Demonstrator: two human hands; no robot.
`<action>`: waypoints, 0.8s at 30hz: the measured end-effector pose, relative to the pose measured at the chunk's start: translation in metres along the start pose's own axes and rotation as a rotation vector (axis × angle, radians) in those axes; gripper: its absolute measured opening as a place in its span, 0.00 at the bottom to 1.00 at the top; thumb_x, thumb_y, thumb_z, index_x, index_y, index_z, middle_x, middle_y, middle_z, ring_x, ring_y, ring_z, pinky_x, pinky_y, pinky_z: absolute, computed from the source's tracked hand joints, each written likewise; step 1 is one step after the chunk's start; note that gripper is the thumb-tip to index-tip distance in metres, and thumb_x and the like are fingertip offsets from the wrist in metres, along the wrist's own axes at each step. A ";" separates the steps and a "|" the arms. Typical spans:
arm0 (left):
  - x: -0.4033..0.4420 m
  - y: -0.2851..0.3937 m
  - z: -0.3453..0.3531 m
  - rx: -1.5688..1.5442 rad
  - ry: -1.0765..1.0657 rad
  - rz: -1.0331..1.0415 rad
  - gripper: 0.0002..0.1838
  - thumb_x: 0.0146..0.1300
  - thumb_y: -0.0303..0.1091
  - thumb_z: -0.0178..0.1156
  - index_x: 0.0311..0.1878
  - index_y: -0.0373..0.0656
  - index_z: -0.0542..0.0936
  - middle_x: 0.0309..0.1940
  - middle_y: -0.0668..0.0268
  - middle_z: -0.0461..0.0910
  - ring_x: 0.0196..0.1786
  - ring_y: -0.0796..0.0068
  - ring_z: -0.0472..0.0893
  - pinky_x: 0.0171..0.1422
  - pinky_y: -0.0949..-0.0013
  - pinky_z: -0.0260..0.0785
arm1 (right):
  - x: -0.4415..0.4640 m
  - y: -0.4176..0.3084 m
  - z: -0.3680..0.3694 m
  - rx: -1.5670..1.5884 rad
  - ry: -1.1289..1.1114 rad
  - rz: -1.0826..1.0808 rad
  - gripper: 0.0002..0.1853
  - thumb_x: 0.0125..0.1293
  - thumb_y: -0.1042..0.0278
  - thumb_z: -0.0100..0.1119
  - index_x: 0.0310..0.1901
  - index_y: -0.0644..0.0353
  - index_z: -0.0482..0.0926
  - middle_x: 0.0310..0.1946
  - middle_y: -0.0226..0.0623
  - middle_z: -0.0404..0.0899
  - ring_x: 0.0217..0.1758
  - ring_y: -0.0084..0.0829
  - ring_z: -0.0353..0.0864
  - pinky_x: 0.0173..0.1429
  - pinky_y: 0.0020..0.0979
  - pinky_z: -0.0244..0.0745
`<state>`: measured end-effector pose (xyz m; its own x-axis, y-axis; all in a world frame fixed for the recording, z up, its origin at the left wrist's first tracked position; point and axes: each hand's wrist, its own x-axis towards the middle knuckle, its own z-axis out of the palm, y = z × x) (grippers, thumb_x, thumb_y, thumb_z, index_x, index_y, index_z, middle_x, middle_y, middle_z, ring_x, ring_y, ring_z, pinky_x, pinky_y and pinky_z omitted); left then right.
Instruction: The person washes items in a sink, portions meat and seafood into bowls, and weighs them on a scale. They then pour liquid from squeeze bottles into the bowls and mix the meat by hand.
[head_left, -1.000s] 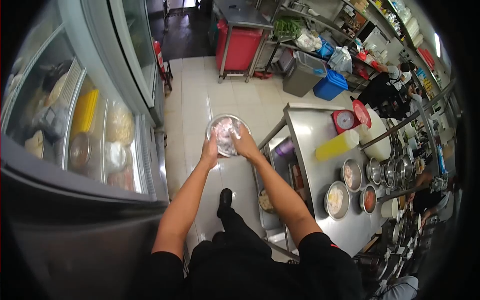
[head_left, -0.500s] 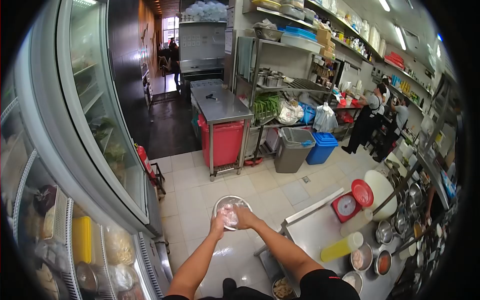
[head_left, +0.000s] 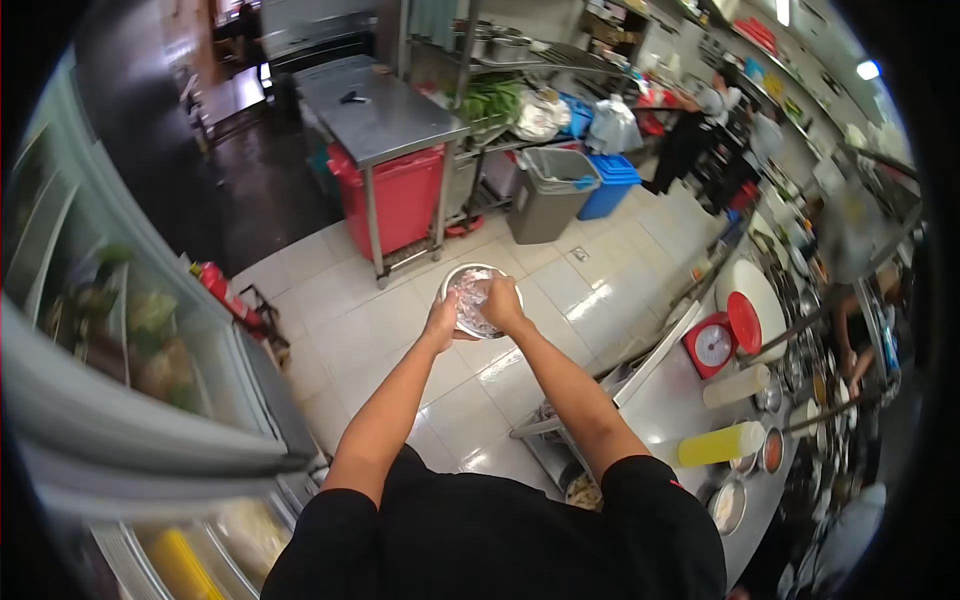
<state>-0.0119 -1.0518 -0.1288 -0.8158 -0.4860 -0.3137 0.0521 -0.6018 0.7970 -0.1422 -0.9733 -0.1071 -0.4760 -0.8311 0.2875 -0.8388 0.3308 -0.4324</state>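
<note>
A round metal bowl [head_left: 472, 267] is held out in front of my body, above the tiled floor. My left hand [head_left: 441, 322] grips its left side, with the thumb over the rim. Inside the bowl lies pale pink, wet-looking food [head_left: 470, 289], perhaps raw meat. My right hand [head_left: 503, 304] reaches in from the right with its fingers curled down into this food. The fingertips are hidden, so how much they grasp cannot be made out.
A steel counter [head_left: 655, 420] on my right bears a red scale [head_left: 711, 346], a yellow bottle [head_left: 718, 444] and several bowls. A glass-door fridge [head_left: 110, 300] stands on the left. Ahead are a steel table [head_left: 375, 115] and bins [head_left: 552, 195]. Two people work at the back right.
My view has tilted down and turned, so the bowl sits higher in it. The left hand keeps its grip on the bowl; the right hand has shifted within the food, fingers more curled.
</note>
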 end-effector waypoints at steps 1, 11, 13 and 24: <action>0.019 0.010 -0.009 0.013 0.017 -0.017 0.29 0.70 0.54 0.43 0.68 0.48 0.57 0.61 0.51 0.67 0.56 0.45 0.75 0.39 0.35 0.76 | 0.012 -0.001 0.015 -0.075 0.022 0.029 0.18 0.40 0.70 0.66 0.39 0.49 0.85 0.42 0.48 0.78 0.47 0.49 0.77 0.51 0.45 0.73; 0.143 0.111 -0.056 0.255 -0.454 -0.295 0.28 0.73 0.53 0.37 0.59 0.38 0.70 0.47 0.56 0.79 0.44 0.56 0.83 0.41 0.47 0.80 | 0.087 -0.030 -0.011 0.208 0.068 0.226 0.28 0.42 0.61 0.70 0.50 0.57 0.78 0.46 0.48 0.79 0.55 0.48 0.75 0.60 0.41 0.69; 0.158 0.114 -0.049 0.344 -0.615 -0.394 0.28 0.73 0.52 0.34 0.59 0.36 0.68 0.47 0.53 0.79 0.44 0.55 0.83 0.40 0.47 0.80 | 0.097 -0.046 -0.018 0.166 -0.032 0.311 0.30 0.41 0.59 0.71 0.50 0.58 0.78 0.47 0.49 0.79 0.53 0.48 0.76 0.59 0.41 0.70; 0.175 0.121 -0.039 0.262 -0.644 -0.482 0.31 0.72 0.55 0.30 0.63 0.40 0.65 0.53 0.52 0.76 0.51 0.49 0.79 0.42 0.40 0.77 | 0.102 -0.048 -0.027 -0.070 -0.339 0.404 0.42 0.41 0.57 0.70 0.61 0.60 0.68 0.51 0.55 0.76 0.58 0.53 0.73 0.62 0.44 0.68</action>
<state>-0.1263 -1.2343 -0.1072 -0.8874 0.2900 -0.3584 -0.4566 -0.4454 0.7702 -0.1573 -1.0619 -0.0343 -0.6621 -0.7255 -0.1877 -0.6277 0.6738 -0.3898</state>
